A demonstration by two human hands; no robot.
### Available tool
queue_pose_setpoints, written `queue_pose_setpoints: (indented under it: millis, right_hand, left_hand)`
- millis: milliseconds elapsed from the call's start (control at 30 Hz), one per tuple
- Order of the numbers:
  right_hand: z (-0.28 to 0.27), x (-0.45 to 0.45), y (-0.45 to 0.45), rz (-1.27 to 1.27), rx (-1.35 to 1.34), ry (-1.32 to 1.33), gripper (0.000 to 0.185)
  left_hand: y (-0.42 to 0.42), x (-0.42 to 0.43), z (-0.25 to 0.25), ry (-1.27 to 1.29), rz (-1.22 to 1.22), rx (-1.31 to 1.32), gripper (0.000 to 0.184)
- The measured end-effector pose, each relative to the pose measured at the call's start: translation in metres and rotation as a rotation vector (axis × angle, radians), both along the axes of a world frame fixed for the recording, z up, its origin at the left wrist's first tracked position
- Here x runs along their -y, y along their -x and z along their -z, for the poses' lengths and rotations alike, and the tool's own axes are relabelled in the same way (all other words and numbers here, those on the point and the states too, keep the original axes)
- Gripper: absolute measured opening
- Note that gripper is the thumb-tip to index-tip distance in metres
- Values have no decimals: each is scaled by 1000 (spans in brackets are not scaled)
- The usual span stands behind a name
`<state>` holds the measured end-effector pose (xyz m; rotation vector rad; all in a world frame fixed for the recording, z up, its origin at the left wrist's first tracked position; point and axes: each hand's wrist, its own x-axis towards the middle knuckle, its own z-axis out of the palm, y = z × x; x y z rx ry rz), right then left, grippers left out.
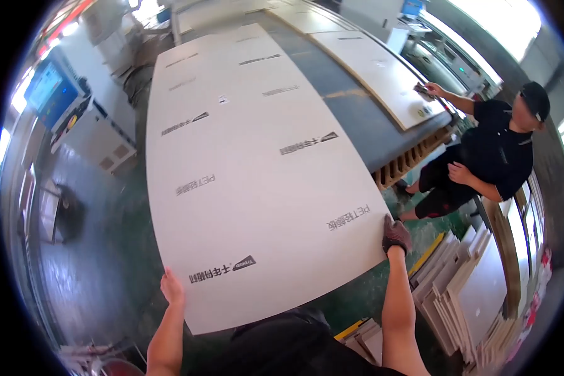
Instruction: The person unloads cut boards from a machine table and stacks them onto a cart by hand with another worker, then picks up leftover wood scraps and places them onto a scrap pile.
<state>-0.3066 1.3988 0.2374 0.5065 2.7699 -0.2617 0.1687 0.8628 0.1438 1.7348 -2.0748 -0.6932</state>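
A long white board (263,182) with printed dark lettering stretches away from my body, its far part over the grey work table. My left hand (172,288), bare, grips the board's left edge near the close corner. On the right edge, close to the other near corner, my right hand (396,235) in a dark reddish glove is closed on the same board. The fingers under the board are hidden on both sides.
A co-worker (498,144) in dark clothes and cap stands right, one hand on another white board (382,75) on the table (351,119). Stacked panels (476,282) lean at the lower right. A machine cabinet with a screen (50,88) stands left.
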Motion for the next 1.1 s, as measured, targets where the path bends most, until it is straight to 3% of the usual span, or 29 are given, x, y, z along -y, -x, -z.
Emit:
queue_pose_setpoints:
  millis: [67, 167, 233, 300, 333, 400, 467, 500, 600, 700, 800, 900, 967, 1100]
  right_hand:
    - [25, -16, 1, 7, -21, 4, 85]
    - [12, -14, -6, 67, -25, 21, 79]
    - [16, -18, -6, 83, -83, 72, 75]
    - [23, -22, -14, 82, -253, 115, 69]
    - [38, -31, -15, 54, -351, 159, 62]
    - [59, -43, -14, 21, -514, 195, 52]
    - [26, -45, -29, 161, -570, 384, 41]
    - [28, -52, -36, 155, -747, 523, 37]
    - [44, -81, -53, 96, -869, 514, 48]
    - [42, -133, -85, 229, -850, 892, 53]
    - [-7, -207, -130, 290, -920, 1030, 67]
    - [-4, -297, -150, 502, -1036, 1098, 69]
    - [-25, -341, -169, 600, -1056, 1079, 72]
    - [-97, -351, -221, 468, -1171, 823, 72]
  left_hand:
    - [3, 1, 6, -48, 45, -81, 73]
    - [-2, 13, 26, -142, -21, -228, 73]
    - [3, 1, 4, -216, 9, -319, 64]
    - [-13, 24, 38, -302, 86, -581, 65]
    - [-22, 44, 51, -336, 179, -487, 68]
    - [-33, 53, 49, 57, 303, 85, 31]
    - [-3, 37, 44, 137, 303, 137, 33]
    - [15, 23, 42, 114, 296, 91, 34]
    - [58, -1, 39, 17, 304, 1, 37]
    - [85, -18, 36, -71, 321, -40, 41]
    - [103, -31, 36, -131, 331, -83, 44]
    - [111, -37, 35, -178, 342, -107, 48]
    - [113, -38, 34, -202, 345, -120, 51]
    - [111, -38, 33, -237, 335, -162, 57]
